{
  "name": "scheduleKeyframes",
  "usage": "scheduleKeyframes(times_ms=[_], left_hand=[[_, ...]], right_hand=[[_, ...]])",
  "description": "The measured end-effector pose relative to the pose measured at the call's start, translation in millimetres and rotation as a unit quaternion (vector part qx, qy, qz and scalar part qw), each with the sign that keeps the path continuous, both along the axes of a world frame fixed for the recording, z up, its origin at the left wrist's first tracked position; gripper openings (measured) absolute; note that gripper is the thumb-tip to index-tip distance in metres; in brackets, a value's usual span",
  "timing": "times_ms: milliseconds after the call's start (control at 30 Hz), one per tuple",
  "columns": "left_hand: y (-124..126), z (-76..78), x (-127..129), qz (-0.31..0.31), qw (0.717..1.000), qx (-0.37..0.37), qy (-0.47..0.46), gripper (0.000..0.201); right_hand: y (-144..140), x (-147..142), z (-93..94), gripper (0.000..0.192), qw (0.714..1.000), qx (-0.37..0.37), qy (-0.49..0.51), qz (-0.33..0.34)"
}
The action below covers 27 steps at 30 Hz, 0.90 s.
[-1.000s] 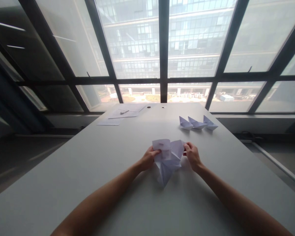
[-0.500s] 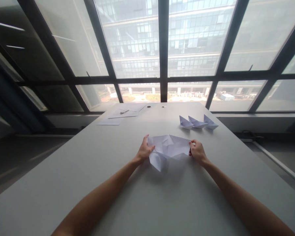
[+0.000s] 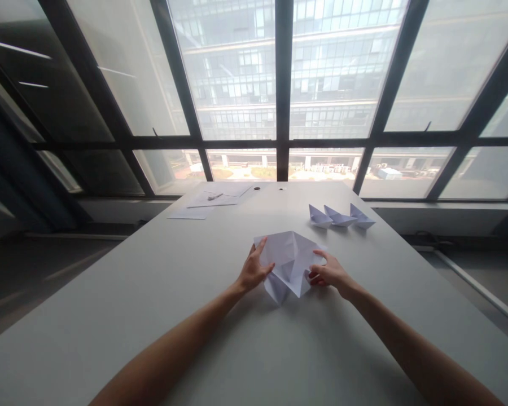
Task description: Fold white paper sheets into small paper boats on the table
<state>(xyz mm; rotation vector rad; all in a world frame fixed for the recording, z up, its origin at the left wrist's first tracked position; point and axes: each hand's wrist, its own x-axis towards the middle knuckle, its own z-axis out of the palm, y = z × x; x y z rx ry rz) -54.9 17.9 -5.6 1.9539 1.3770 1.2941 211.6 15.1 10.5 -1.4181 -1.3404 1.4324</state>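
A creased, partly folded sheet of white paper (image 3: 284,256) is held between my two hands above the middle of the table. My left hand (image 3: 254,268) grips its left side, thumb and fingers on the edge. On the right side, my right hand (image 3: 325,270) pinches the paper near a fold, with its fingers curled partly behind it. Two pointed flaps hang down at the sheet's near edge. Beyond my right hand, three folded paper boats (image 3: 340,216) stand in a row.
The white table (image 3: 195,265) reaches to the window wall (image 3: 283,101). At its far left lie flat paper sheets (image 3: 190,213) with a small white item (image 3: 214,197) on top, too small to make out. Two round holes mark the far edge.
My right hand has moved left and slightly nearer along the sheet. The paper is now bent more, with a second flap folded down at its near edge.
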Motion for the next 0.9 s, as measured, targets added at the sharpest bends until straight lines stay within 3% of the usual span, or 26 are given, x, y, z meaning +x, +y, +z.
scheduleKeyframes(times_ms=[167, 333, 467, 533, 733, 833, 867, 900], left_hand=[[-2.1, 2.9, 1.0, -0.026, 0.999, -0.04, -0.017, 0.098], [-0.8, 11.2, -6.1, -0.036, 0.993, -0.106, -0.048, 0.111], [3.4, 14.3, -15.9, -0.043, 0.985, -0.152, -0.074, 0.11], [4.4, 15.1, -20.7, -0.043, 0.984, -0.161, -0.059, 0.109], [-5.9, 29.1, -39.9, -0.041, 0.967, -0.209, 0.141, 0.091], [-8.1, 52.0, -42.0, 0.048, 0.954, -0.112, 0.273, 0.067], [-7.2, 61.1, -38.4, 0.04, 0.952, -0.068, 0.296, 0.06], [-5.9, 69.6, -32.4, -0.013, 0.949, -0.035, 0.313, 0.055]], right_hand=[[2.7, 8.2, 4.9, 0.086, 1.0, -0.009, -0.003, 0.009], [22.0, 31.5, 6.0, 0.056, 0.998, 0.032, 0.037, 0.041], [45.4, 65.3, -1.6, 0.049, 0.992, 0.092, 0.021, 0.079], [55.4, 79.1, -8.9, 0.046, 0.99, 0.128, -0.015, 0.053], [66.0, 85.4, -25.1, 0.039, 0.955, 0.254, -0.153, -0.002], [65.0, 77.1, -29.1, 0.036, 0.938, 0.281, -0.199, 0.035], [64.8, 74.1, -30.3, 0.035, 0.935, 0.285, -0.206, 0.053], [65.0, 70.9, -31.0, 0.034, 0.931, 0.288, -0.21, 0.072]])
